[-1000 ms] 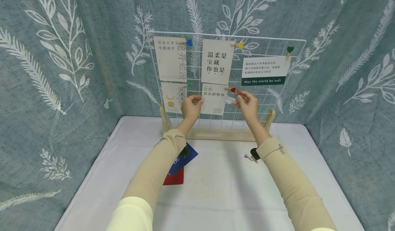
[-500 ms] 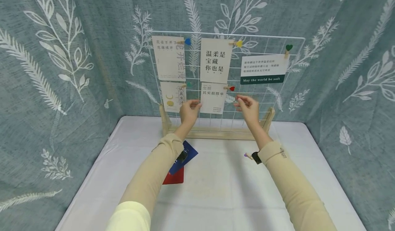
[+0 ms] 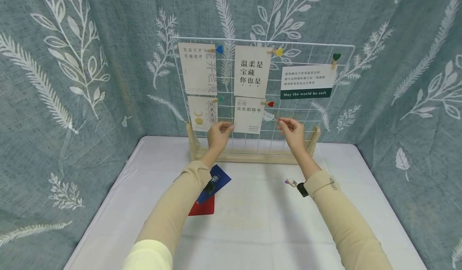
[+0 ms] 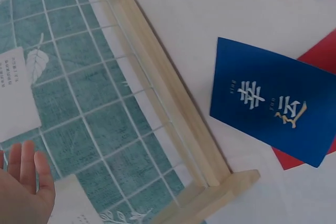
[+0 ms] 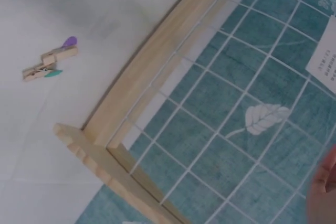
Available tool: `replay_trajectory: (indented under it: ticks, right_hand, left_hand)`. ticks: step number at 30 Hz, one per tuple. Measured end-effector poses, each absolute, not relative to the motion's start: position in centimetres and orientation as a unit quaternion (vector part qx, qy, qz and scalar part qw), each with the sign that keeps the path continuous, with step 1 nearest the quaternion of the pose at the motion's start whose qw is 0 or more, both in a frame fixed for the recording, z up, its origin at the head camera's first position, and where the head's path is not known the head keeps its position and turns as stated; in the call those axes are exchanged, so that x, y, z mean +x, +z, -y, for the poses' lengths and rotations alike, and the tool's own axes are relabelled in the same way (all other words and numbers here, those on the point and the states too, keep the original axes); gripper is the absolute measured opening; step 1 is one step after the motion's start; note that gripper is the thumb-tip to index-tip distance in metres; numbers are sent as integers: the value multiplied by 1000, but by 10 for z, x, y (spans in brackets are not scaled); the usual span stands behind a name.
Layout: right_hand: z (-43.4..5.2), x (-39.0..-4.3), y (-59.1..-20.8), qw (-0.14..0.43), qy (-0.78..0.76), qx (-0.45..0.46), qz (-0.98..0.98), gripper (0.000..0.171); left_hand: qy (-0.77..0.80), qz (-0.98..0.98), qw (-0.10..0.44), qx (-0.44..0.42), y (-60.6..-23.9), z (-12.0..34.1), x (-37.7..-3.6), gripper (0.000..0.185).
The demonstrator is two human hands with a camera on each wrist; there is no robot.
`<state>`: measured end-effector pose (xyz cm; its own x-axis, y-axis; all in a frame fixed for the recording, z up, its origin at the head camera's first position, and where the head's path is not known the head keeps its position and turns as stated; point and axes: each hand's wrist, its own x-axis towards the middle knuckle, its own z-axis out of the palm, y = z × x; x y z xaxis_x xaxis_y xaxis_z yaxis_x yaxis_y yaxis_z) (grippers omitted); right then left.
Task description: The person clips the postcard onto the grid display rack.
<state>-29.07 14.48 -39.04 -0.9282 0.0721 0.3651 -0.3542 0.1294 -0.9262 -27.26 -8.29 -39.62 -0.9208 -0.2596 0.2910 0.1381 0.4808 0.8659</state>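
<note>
The small white card (image 3: pixel 248 115) hangs low on the wire grid (image 3: pixel 306 113) under a red-heart clip (image 3: pixel 269 104) (light and bendable, best held by its edge), left hand (image 3: pixel 217 135) fingers touching its corner, right hand (image 3: pixel 294 132) fingers loosely curled, empty.

Wire grid (image 3: pixel 306 113) standing at the table's (image 3: pixel 252 230) 12 o'clock, cards (image 3: pixel 251 72) clipped on it, two cards (image 3: pixel 213 185) lying at 9 o'clock, clothespins (image 3: pixel 290 183) at 3 o'clock.
</note>
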Motion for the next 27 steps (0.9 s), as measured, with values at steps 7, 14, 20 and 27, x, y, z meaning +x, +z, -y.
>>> replay_trajectory:
  ticks: [7, 14, 20, 27]
  right_hand:
    - [-150, -283, -400, 153, 640, 99, 747, 26]
    - [-156, -275, -414, 154, 632, 90, 754, 23]
    - [-166, -267, -427, 142, 613, 94, 771, 22]
    - [-177, -260, -441, 130, 590, 86, 792, 24]
  left_hand:
    - [-500, 845, 184, 50, -403, 93, -262, 24]
    - [-502, 843, 190, 27, -460, 120, -281, 31]
    - [-489, 862, 115, 63, -482, 144, -278, 44]
    - [-477, 863, 160, 36, -626, 208, -353, 54]
